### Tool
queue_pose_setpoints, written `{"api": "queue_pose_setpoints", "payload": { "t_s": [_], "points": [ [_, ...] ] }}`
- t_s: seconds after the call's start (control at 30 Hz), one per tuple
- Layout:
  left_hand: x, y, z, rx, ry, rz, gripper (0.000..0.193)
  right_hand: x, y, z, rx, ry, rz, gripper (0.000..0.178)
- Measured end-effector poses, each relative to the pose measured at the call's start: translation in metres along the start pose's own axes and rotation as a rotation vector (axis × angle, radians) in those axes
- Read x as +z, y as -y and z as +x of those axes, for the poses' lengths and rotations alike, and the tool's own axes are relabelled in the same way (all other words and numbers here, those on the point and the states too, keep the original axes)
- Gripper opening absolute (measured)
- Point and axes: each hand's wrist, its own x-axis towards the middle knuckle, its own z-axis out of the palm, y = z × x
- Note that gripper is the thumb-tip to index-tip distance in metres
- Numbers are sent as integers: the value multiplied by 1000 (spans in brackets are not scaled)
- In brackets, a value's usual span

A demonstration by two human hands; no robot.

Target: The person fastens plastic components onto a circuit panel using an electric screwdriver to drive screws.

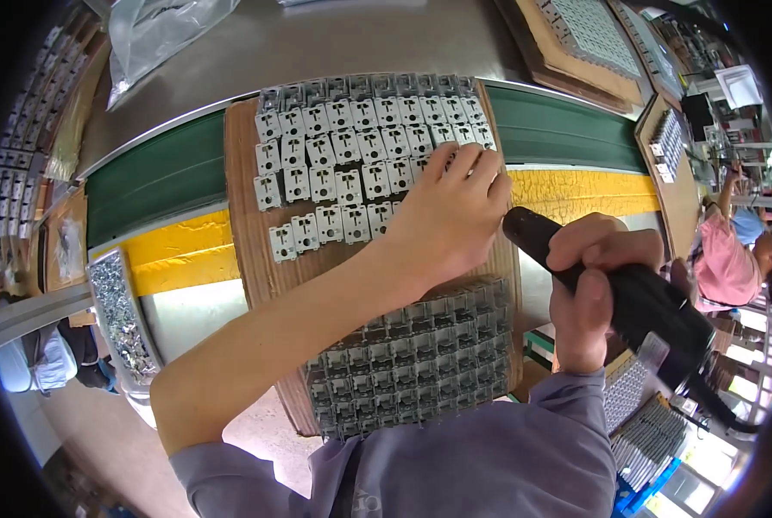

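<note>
My left hand reaches across a wooden board, its fingers curled down at the right end of the rows of small white-faced parts. Whatever its fingertips pinch is hidden beneath the hand. In my right hand is a black electric screwdriver, gripped around its body. The tool's nose points left and sits close beside my left hand; its bit cannot be made out. Nearer to me on the same board stand several rows of grey block-shaped parts, partly covered by my left forearm.
A narrow tray of small metal pieces stands at the left. Yellow strips and a green belt run behind the board. Clear plastic bags lie at the far left, more loaded boards at the far right. Another person is at the right.
</note>
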Motion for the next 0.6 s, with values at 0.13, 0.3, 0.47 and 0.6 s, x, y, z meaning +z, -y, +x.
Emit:
{"api": "queue_pose_setpoints", "payload": {
  "t_s": [0.13,0.3,0.47,0.6],
  "points": [
    [-22,2,-3,-14,43,-11,29,19,-4,43,117,-152,3,52],
    [-25,9,-12,-2,22,52,29,18,-25,42,145,-281,235,68],
    [-18,10,-15,-16,-23,109,27,21,-11,35,22,37,-200,68],
    [-20,8,-12,-71,-1,48,28,38,-23,68,199,-25,-61,67]
  ]
}}
